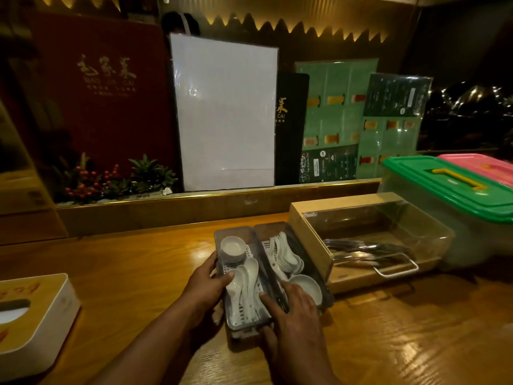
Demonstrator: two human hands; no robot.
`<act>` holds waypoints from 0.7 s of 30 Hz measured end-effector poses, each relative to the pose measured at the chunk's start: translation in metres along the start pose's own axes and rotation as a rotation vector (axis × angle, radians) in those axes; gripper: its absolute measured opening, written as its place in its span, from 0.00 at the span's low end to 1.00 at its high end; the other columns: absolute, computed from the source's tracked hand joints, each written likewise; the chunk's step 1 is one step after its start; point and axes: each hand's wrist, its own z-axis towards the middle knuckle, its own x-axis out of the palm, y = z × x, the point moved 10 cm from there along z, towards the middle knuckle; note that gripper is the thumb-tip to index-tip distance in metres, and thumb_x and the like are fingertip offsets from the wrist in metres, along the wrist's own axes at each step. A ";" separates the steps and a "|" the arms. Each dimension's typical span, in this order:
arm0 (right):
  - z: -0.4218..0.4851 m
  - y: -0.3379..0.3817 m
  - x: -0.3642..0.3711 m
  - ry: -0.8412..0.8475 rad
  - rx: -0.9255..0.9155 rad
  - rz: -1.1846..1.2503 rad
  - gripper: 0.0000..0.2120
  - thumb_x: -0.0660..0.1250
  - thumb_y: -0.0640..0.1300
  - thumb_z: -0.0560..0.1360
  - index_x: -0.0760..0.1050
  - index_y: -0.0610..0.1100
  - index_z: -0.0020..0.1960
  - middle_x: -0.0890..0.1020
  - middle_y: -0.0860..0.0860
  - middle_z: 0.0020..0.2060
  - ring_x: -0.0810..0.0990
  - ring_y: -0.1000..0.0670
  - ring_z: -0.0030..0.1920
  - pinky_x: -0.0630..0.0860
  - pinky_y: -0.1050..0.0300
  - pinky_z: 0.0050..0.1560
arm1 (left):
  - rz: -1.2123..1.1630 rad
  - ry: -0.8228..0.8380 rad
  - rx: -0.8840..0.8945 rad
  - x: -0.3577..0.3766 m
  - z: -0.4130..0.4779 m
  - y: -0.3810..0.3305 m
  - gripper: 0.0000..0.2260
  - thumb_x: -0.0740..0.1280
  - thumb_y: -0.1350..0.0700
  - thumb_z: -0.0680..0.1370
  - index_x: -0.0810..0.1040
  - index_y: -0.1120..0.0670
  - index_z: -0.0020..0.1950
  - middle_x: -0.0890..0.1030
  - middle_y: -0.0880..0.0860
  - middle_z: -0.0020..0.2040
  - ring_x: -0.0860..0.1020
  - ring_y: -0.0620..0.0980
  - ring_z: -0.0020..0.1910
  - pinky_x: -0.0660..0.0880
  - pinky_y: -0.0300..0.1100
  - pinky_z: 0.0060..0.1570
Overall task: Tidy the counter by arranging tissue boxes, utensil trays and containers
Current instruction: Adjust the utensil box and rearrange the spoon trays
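Utensil tray [241, 276] gripped by both hands, near end prob. hidden.

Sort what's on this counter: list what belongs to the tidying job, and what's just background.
Belongs to the job:
left utensil tray, held by left hand and right hand
right utensil tray
wooden cutlery box
tissue box
green-lidded container

Just background:
menus
berry plant

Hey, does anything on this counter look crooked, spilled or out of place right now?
Nothing is spilled or broken. The left utensil tray, held by the left hand and right hand, sits angled, its near end away from the right utensil tray. The tissue box sits apart at the counter's left edge.
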 end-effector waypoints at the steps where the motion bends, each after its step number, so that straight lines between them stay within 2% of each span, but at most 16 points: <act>1: 0.001 -0.003 0.002 0.008 0.011 -0.019 0.35 0.76 0.64 0.64 0.70 0.64 0.70 0.70 0.47 0.75 0.67 0.40 0.74 0.66 0.39 0.69 | 0.003 -0.006 0.001 0.000 0.000 0.001 0.33 0.70 0.64 0.78 0.76 0.19 0.45 0.81 0.35 0.54 0.81 0.53 0.60 0.80 0.59 0.58; 2: 0.001 -0.005 0.004 -0.008 0.019 -0.035 0.37 0.79 0.65 0.58 0.74 0.64 0.66 0.76 0.46 0.70 0.74 0.40 0.69 0.73 0.39 0.64 | 0.005 -0.009 0.000 0.001 0.001 0.001 0.33 0.70 0.64 0.79 0.75 0.19 0.45 0.81 0.35 0.54 0.81 0.54 0.60 0.80 0.59 0.58; 4: 0.002 -0.008 0.006 -0.051 0.022 -0.061 0.39 0.81 0.66 0.51 0.78 0.63 0.62 0.81 0.47 0.64 0.80 0.41 0.63 0.78 0.41 0.56 | 0.008 -0.014 0.001 0.002 0.002 0.003 0.33 0.69 0.64 0.79 0.75 0.19 0.46 0.83 0.37 0.55 0.82 0.54 0.59 0.80 0.60 0.57; 9: 0.002 -0.006 0.002 -0.081 -0.017 -0.091 0.40 0.82 0.65 0.48 0.79 0.63 0.60 0.82 0.46 0.61 0.82 0.41 0.61 0.78 0.42 0.54 | 0.030 -0.017 -0.003 0.003 0.002 0.002 0.33 0.68 0.64 0.79 0.75 0.19 0.48 0.83 0.41 0.57 0.83 0.54 0.57 0.81 0.60 0.56; 11: 0.001 -0.009 0.003 -0.083 -0.002 -0.068 0.40 0.82 0.65 0.50 0.78 0.63 0.61 0.82 0.47 0.62 0.81 0.41 0.62 0.78 0.41 0.56 | 0.020 -0.008 -0.007 0.004 0.003 0.002 0.31 0.67 0.64 0.79 0.76 0.22 0.51 0.84 0.45 0.58 0.83 0.55 0.57 0.81 0.60 0.55; 13: -0.001 -0.009 0.002 -0.075 0.000 -0.028 0.38 0.80 0.64 0.57 0.75 0.64 0.65 0.78 0.47 0.68 0.76 0.41 0.68 0.74 0.39 0.62 | 0.017 0.009 -0.011 0.007 0.003 0.002 0.28 0.66 0.64 0.79 0.78 0.26 0.57 0.85 0.48 0.59 0.84 0.57 0.57 0.80 0.62 0.55; 15: -0.003 -0.004 -0.002 -0.064 -0.037 0.015 0.34 0.72 0.64 0.70 0.64 0.66 0.74 0.63 0.48 0.79 0.59 0.42 0.78 0.58 0.39 0.74 | 0.011 0.014 -0.021 0.007 0.003 0.002 0.27 0.66 0.64 0.78 0.78 0.28 0.59 0.85 0.49 0.60 0.83 0.57 0.57 0.80 0.62 0.56; 16: -0.002 -0.003 -0.003 -0.056 -0.051 0.068 0.34 0.67 0.64 0.74 0.57 0.66 0.76 0.54 0.50 0.81 0.49 0.43 0.80 0.49 0.42 0.76 | 0.019 0.008 -0.019 0.005 0.002 0.000 0.27 0.67 0.63 0.78 0.77 0.28 0.59 0.84 0.49 0.62 0.83 0.57 0.58 0.80 0.62 0.56; 17: -0.002 -0.002 -0.003 -0.044 -0.059 0.107 0.34 0.63 0.65 0.76 0.53 0.66 0.78 0.50 0.51 0.81 0.44 0.45 0.80 0.45 0.44 0.77 | 0.028 -0.004 -0.012 0.002 0.000 -0.002 0.26 0.69 0.60 0.77 0.76 0.28 0.62 0.82 0.49 0.65 0.82 0.57 0.60 0.80 0.62 0.57; 19: -0.004 0.008 -0.007 -0.064 -0.111 0.165 0.34 0.62 0.66 0.74 0.56 0.64 0.78 0.53 0.52 0.80 0.47 0.47 0.79 0.47 0.45 0.77 | 0.045 -0.068 -0.012 -0.009 -0.010 -0.006 0.29 0.72 0.56 0.77 0.69 0.35 0.74 0.74 0.49 0.74 0.77 0.57 0.67 0.77 0.60 0.62; 21: -0.007 0.029 -0.011 -0.101 -0.202 0.241 0.29 0.64 0.65 0.72 0.67 0.61 0.72 0.64 0.53 0.75 0.57 0.49 0.76 0.58 0.47 0.75 | 0.128 -0.145 0.012 -0.028 -0.024 -0.015 0.32 0.72 0.55 0.78 0.64 0.45 0.79 0.69 0.49 0.77 0.72 0.57 0.72 0.75 0.56 0.62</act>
